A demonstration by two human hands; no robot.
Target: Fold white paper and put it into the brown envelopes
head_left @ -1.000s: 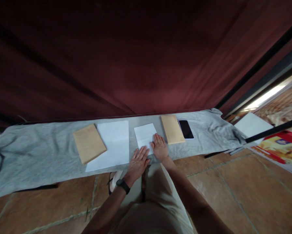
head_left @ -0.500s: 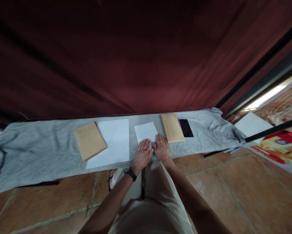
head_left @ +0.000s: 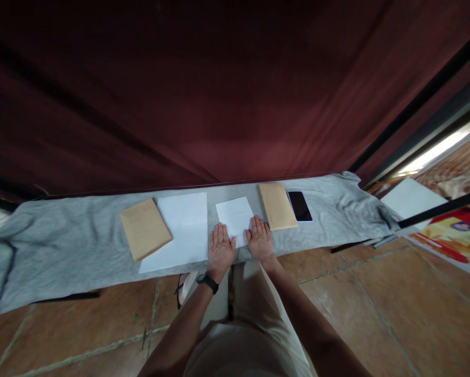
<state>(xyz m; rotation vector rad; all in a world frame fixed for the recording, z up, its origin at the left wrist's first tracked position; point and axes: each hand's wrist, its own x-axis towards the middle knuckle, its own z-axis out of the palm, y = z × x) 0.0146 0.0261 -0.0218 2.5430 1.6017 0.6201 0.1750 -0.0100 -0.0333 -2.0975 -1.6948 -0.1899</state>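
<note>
A small folded white paper (head_left: 235,216) lies on a grey cloth (head_left: 74,246) in front of me. My left hand (head_left: 220,246) lies flat with fingers stretched out on the paper's near left corner. My right hand (head_left: 260,239) lies flat the same way on its near right corner. Both hands are open and hold nothing. A black watch sits on my left wrist.
Left of the hands lie a large white sheet (head_left: 182,230) and a brown envelope (head_left: 144,228). To the right are another brown envelope (head_left: 276,205) and a dark phone (head_left: 300,206). A dark red curtain (head_left: 219,94) hangs behind. More paper (head_left: 411,199) and a colourful sheet (head_left: 455,235) lie at far right.
My left hand slid up onto the paper beside the right, then moved left to the paper's left corner. My right hand stayed nearly still.
</note>
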